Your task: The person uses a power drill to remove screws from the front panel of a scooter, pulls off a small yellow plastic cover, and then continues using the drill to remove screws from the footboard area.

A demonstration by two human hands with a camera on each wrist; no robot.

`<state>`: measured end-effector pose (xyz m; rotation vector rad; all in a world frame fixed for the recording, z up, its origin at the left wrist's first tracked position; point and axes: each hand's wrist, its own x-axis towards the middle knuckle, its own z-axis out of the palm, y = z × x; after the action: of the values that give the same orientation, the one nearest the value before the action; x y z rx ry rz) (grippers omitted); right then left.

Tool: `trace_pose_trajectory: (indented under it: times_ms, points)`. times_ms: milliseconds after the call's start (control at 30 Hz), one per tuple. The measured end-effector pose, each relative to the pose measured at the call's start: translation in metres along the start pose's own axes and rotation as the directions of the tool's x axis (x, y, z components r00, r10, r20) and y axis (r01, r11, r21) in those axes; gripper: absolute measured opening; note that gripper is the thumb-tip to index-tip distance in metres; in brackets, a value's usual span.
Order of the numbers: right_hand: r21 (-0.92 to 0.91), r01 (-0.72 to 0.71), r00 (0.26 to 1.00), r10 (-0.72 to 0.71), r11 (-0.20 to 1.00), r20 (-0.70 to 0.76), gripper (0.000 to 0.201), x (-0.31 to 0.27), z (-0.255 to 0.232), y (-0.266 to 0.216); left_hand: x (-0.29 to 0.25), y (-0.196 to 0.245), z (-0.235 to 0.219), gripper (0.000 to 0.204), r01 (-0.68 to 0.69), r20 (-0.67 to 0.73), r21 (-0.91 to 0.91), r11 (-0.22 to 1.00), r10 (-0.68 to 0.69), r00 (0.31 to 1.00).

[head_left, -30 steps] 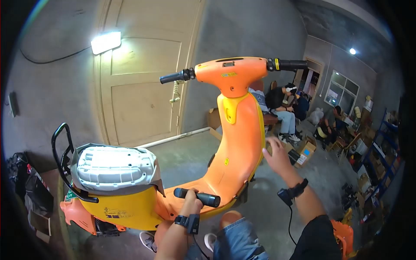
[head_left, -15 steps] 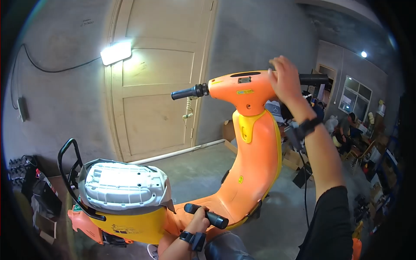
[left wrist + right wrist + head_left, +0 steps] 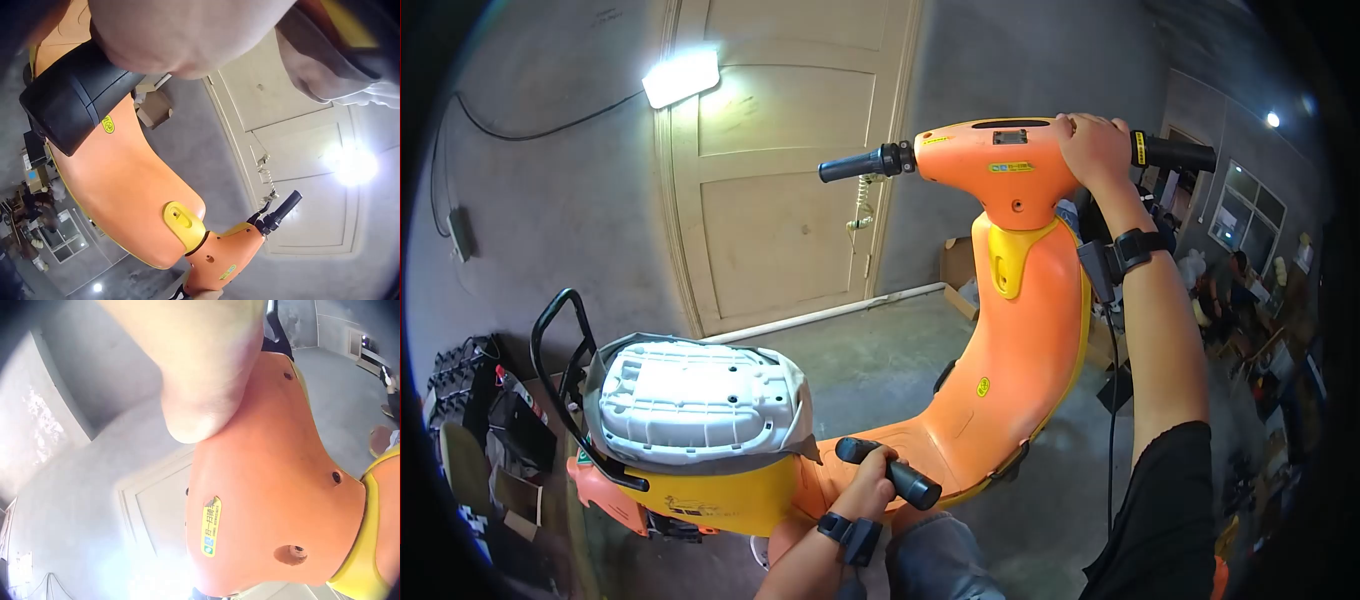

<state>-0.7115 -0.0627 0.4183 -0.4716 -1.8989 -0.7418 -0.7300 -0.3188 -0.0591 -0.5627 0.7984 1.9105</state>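
An orange and yellow scooter (image 3: 1025,330) stands before me, its handlebar cover (image 3: 990,165) at the top of the column. My right hand (image 3: 1098,152) grips the right end of that cover, fingers bent over its top edge, just inboard of the black right handgrip (image 3: 1185,153). In the right wrist view, part of that hand lies against the orange cover (image 3: 269,487) near a small yellow sticker and screw holes. Low over the footboard, my left hand (image 3: 872,485) holds a black cylindrical tool (image 3: 918,487), thick and banded in the left wrist view (image 3: 69,103).
A seat (image 3: 695,398) with its white ribbed underside exposed sits on the scooter's rear, beside a black rear rail (image 3: 565,320). Behind are a beige door (image 3: 785,220) and a bright lamp (image 3: 681,79). Boxes and people occupy the right background.
My right hand has risen from beside the front column to the handlebar cover and taken hold of it. The left hand keeps the black tool over the footboard.
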Motion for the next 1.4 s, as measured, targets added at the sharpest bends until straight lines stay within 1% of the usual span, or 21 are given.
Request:
trace_pose_trajectory:
  times_ms: [100, 167, 200, 300, 467, 567, 633, 667, 767, 800, 833, 900, 933, 967, 1033, 1067, 1167, 1200, 1233, 1333, 1400]
  points:
    - [0.022, -0.007, 0.999, 0.008, 1.0, -0.032, 0.041, 0.0, -0.001, 0.0, -0.004, -0.001, 0.002, 0.016, 0.0, -0.05, 0.008, 1.0, 0.001, 0.999]
    - [0.034, -0.013, 0.999, 0.015, 0.999, -0.044, 0.041, 0.002, -0.004, -0.004, -0.01, -0.002, 0.002, 0.018, 0.006, 0.012, -0.014, 1.0, -0.006, 1.0]
    - [0.045, 0.0, 0.999, 0.001, 0.999, -0.035, 0.04, -0.001, -0.005, -0.004, -0.04, -0.002, 0.004, 0.012, -0.122, 0.099, 0.13, 0.984, 0.11, 0.989]
    - [0.078, 0.048, 0.996, -0.041, 0.996, -0.082, 0.036, -0.006, -0.005, -0.002, -0.035, -0.008, 0.004, 0.013, -0.148, 0.108, 0.164, 0.975, 0.132, 0.985]
    - [0.141, 0.165, 0.977, -0.142, 0.976, -0.159, 0.033, -0.017, -0.012, -0.003, 0.031, -0.011, -0.015, 0.011, -0.003, 0.063, 0.196, 0.981, -0.01, 0.998]
    - [0.106, 0.192, 0.979, -0.184, 0.976, -0.084, 0.048, -0.028, -0.021, 0.0, 0.024, -0.014, -0.004, 0.008, 0.037, -0.018, 0.176, 0.984, -0.034, 0.999]
    - [0.054, 0.238, 0.971, -0.238, 0.97, -0.005, 0.072, -0.029, -0.019, 0.004, -0.024, -0.015, 0.021, 0.016, 0.0, -0.06, 0.052, 0.999, 0.003, 0.998]
    - [0.074, 0.198, 0.973, -0.205, 0.977, 0.107, 0.081, -0.028, -0.026, 0.001, -0.023, -0.017, 0.014, 0.011, -0.041, 0.053, 0.115, 0.992, 0.035, 0.998]
    - [0.096, 0.17, 0.973, -0.183, 0.981, 0.144, 0.082, -0.029, -0.03, -0.002, -0.012, -0.021, 0.007, 0.01, -0.07, 0.153, 0.176, 0.982, 0.042, 0.987]
    - [0.09, 0.183, 0.977, -0.192, 0.979, 0.096, 0.082, -0.03, -0.025, -0.002, 0.026, -0.028, -0.002, 0.014, 0.054, 0.071, 0.061, 0.997, -0.058, 0.996]
    - [0.08, 0.173, 0.978, -0.181, 0.982, 0.1, 0.082, -0.031, -0.025, -0.004, 0.022, -0.032, -0.007, 0.014, 0.059, 0.073, 0.075, 0.995, -0.064, 0.995]
    - [0.104, 0.159, 0.984, -0.166, 0.982, 0.066, 0.078, -0.032, -0.027, -0.006, 0.015, -0.033, -0.012, 0.011, -0.218, 0.381, 0.213, 0.952, 0.124, 0.916]
    - [0.113, 0.148, 0.986, -0.156, 0.983, 0.066, 0.075, -0.033, -0.028, -0.008, 0.03, -0.032, -0.005, 0.013, 0.052, 0.164, 0.078, 0.996, -0.064, 0.984]
    - [0.094, 0.129, 0.989, -0.135, 0.987, 0.06, 0.075, -0.034, -0.029, -0.009, 0.039, -0.031, -0.006, 0.013, 0.049, 0.174, 0.104, 0.993, -0.067, 0.982]
    - [0.125, 0.151, 0.988, -0.154, 0.981, 0.013, 0.075, -0.037, -0.028, -0.011, 0.028, -0.026, 0.006, 0.009, 0.128, 0.06, 0.139, 0.982, -0.138, 0.989]
    - [0.109, 0.139, 0.99, -0.141, 0.984, 0.005, 0.075, -0.039, -0.028, -0.011, 0.001, -0.031, -0.006, 0.011, -0.333, 0.424, 0.401, 0.853, 0.149, 0.893]
    - [0.1, 0.156, 0.987, -0.151, 0.983, -0.05, 0.077, -0.046, -0.027, -0.015, 0.039, -0.034, -0.036, 0.02, -0.466, 0.564, 0.484, 0.741, 0.143, 0.813]
    - [0.102, 0.142, 0.988, -0.135, 0.985, -0.07, 0.077, -0.047, -0.027, -0.018, 0.029, -0.025, -0.021, 0.022, -0.125, 0.395, 0.386, 0.914, -0.041, 0.918]
    - [0.108, 0.136, 0.988, -0.127, 0.985, -0.089, 0.077, -0.048, -0.027, -0.022, 0.014, -0.028, -0.025, 0.025, -0.476, 0.581, 0.521, 0.708, 0.114, 0.806]
    - [0.11, 0.105, 0.99, -0.093, 0.988, -0.11, 0.078, -0.051, -0.027, -0.032, -0.012, -0.029, -0.015, 0.029, -0.37, 0.497, 0.459, 0.808, 0.111, 0.86]
    - [0.079, 0.07, 0.991, -0.061, 0.994, -0.119, 0.078, -0.052, -0.028, -0.04, 0.0, -0.031, -0.027, 0.028, -0.59, 0.623, 0.553, 0.588, 0.179, 0.762]
